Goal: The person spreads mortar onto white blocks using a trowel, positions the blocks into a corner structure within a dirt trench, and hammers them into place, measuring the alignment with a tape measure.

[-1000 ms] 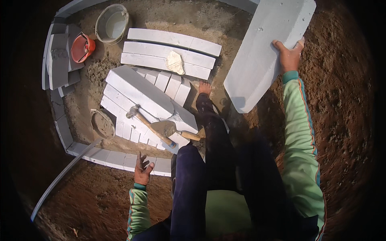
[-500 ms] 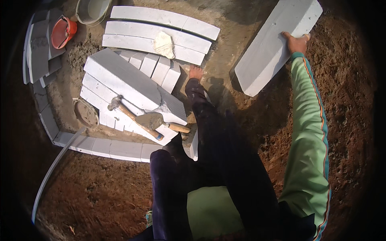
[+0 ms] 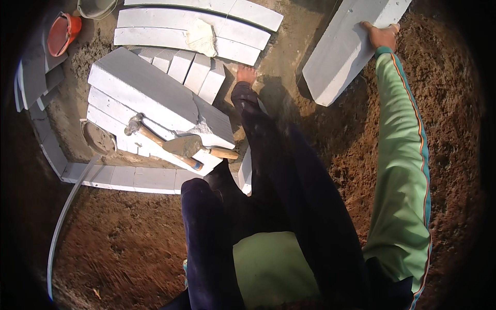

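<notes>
At the upper right, my right hand (image 3: 381, 36) is on a long white building block (image 3: 341, 51), its fingers over the edge and the thumb along the top face. The block lies slanted, one end running out of the frame. Of my left arm only a scrap of cuff shows beside my left knee; the left hand is hidden. A hammer (image 3: 155, 136) and a trowel (image 3: 185, 146), both with wooden handles, rest on a stack of white blocks (image 3: 150, 90) left of my foot.
Rows of blocks (image 3: 165, 21) lie at the back, with a pale irregular lump (image 3: 201, 37) on top. At left are a red bucket (image 3: 64, 34), a grey bucket (image 3: 97, 6), another bucket (image 3: 99, 138) and a grey pipe (image 3: 67, 212). A low block course (image 3: 124, 178) borders brown soil.
The whole scene has shifted up and slightly left in the picture. My right hand keeps its place on the long block, and nothing else visibly moves.
</notes>
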